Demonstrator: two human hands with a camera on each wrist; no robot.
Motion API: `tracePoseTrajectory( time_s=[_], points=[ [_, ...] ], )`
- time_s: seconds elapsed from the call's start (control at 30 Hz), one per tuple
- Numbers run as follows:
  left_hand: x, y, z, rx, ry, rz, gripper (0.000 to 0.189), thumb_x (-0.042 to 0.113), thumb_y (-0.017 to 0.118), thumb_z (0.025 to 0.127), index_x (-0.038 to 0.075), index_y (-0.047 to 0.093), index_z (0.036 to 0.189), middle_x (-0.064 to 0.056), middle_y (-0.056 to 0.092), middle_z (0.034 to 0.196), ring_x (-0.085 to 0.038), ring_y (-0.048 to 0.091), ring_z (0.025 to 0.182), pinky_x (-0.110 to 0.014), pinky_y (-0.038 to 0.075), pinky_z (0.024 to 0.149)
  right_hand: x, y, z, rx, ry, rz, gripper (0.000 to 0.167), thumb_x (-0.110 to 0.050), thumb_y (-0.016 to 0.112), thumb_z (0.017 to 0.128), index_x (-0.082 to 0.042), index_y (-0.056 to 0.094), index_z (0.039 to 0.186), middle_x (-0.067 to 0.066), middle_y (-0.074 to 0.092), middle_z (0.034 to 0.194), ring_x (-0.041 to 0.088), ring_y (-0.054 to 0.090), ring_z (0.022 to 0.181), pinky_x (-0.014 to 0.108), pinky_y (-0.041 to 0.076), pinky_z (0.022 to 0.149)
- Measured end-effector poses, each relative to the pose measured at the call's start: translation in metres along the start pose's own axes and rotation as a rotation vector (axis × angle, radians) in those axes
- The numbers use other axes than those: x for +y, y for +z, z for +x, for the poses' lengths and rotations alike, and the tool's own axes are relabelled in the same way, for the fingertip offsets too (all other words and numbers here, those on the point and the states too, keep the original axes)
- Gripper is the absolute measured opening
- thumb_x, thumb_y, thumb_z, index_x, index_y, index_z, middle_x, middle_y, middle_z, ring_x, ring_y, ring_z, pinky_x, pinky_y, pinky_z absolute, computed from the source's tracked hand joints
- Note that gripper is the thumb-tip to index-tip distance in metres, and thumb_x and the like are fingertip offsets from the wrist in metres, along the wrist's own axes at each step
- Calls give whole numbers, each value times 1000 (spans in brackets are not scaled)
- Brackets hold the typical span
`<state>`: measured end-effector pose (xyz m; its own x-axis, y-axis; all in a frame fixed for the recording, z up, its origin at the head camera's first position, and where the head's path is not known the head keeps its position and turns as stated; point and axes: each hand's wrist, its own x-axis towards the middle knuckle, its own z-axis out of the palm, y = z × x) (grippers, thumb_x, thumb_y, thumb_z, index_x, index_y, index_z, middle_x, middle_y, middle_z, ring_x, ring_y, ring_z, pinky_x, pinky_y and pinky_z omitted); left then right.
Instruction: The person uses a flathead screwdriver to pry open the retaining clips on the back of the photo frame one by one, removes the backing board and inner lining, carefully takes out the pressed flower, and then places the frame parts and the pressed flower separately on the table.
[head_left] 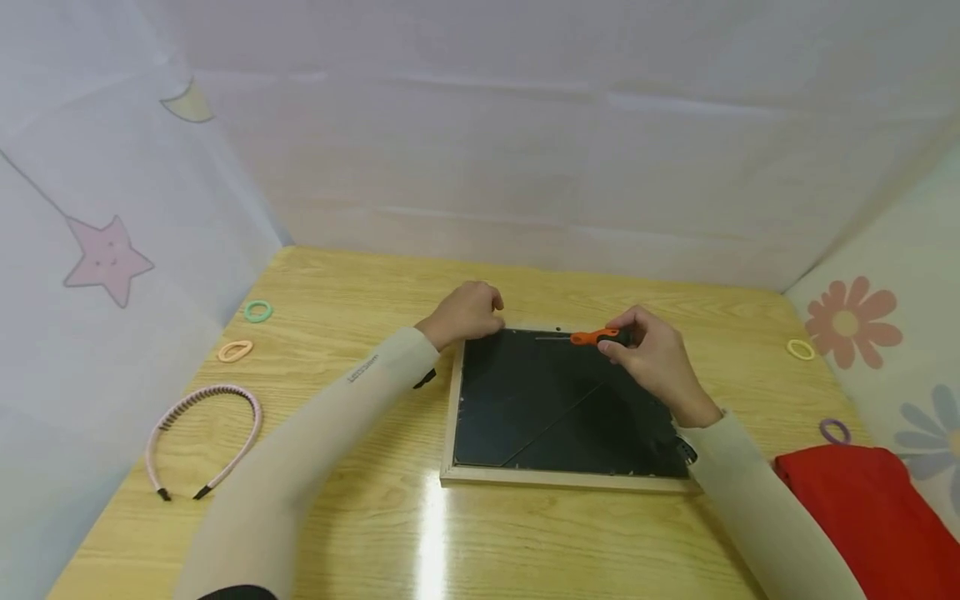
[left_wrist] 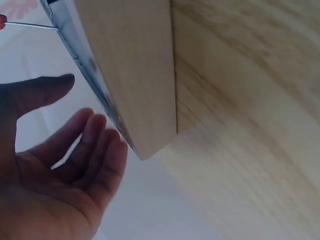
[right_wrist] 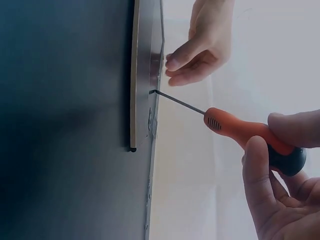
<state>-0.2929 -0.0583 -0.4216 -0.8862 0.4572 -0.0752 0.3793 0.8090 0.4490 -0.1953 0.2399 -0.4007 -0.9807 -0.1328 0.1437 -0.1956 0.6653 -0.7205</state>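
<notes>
A picture frame [head_left: 448, 417] of pale wood lies back side up on the table, its black backing board [head_left: 525, 392] facing me. My right hand [head_left: 658, 358] pinches the orange-and-black handle of a screwdriver [right_wrist: 235, 127] between thumb and fingers. The thin shaft points left, and its tip meets the edge of the backing in the right wrist view. At the frame's far left corner is my left hand [head_left: 467, 312]. In the left wrist view its fingers curve loosely beside the wooden rim [left_wrist: 130, 70], thumb apart, holding nothing.
A pink headband [head_left: 206, 392] lies at the left, near green [head_left: 258, 312] and orange [head_left: 235, 351] hair ties. On the right are a yellow hair tie [head_left: 800, 349], a purple one [head_left: 834, 431] and a red cloth [head_left: 862, 500]. Patterned sheets hang around the table.
</notes>
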Motion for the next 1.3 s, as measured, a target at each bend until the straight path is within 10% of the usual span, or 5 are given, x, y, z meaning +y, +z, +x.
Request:
tracePoseTrajectory(
  time_s=[0.27, 1.1, 1.3],
  points=[
    [1, -1, 4, -69, 49, -16, 15, 16, 63, 94, 12, 77, 91, -4, 73, 84, -14, 56, 62, -31, 51, 65, -1, 2, 0, -13, 4, 11, 27, -21, 76, 92, -12, 64, 114, 9, 74, 90, 35, 68, 73, 27, 53, 57],
    [-37, -2, -48, -99, -65, -195, 9, 32, 77, 88, 26, 78, 81, 9, 75, 83, -14, 67, 78, -37, 59, 84, -8, -5, -3, -62, 22, 165, 27, -16, 74, 93, -6, 62, 115, 14, 72, 104, 21, 74, 79, 38, 65, 79],
    [-38, 2, -72, -116, -190, -349, 10, 31, 79, 87, 22, 78, 87, 2, 75, 81, -18, 67, 70, -34, 58, 67, -11, -5, -4, -76, 22, 217, 27, -15, 73, 94, -5, 61, 116, 10, 70, 105, 13, 73, 77, 33, 65, 79]
  ],
)
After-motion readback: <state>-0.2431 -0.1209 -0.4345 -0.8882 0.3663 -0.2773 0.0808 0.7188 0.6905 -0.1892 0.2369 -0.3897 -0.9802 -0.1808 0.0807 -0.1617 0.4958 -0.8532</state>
